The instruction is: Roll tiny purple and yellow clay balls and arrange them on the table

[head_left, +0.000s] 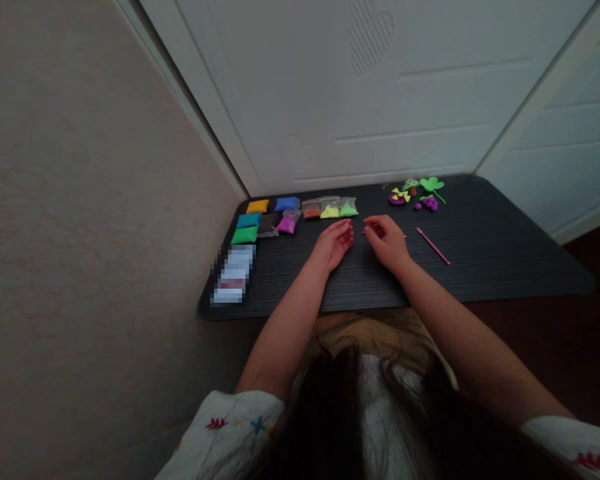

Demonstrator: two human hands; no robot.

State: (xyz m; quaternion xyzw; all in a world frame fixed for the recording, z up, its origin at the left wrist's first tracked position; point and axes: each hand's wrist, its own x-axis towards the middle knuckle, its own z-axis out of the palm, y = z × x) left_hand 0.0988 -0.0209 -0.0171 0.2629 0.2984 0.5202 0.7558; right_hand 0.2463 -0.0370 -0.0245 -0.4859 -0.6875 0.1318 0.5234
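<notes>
Over the middle of the dark table [290, 270], my left hand [334, 245] is turned palm inward, its fingers loosely stretched and holding nothing that I can see. Facing it across a small gap is my right hand [387, 241], with bent fingers and the thumb apart from them. A tiny purple bit [363, 233] shows by the right thumb tip; whether it touches the hand I cannot tell. Something thin and pale pokes out behind that hand, mostly hidden. To the right lies a pink modelling tool [433, 246], slanted on the tabletop.
Small bags of coloured clay, including yellow [258, 207], blue [287, 204], green [245, 235] and magenta [289, 222], lie back left. A blurred-out rectangular item [234, 273] is at the left edge. Back right are purple balls [430, 203], a green leaf shape [432, 185] and a purple-yellow piece [399, 197].
</notes>
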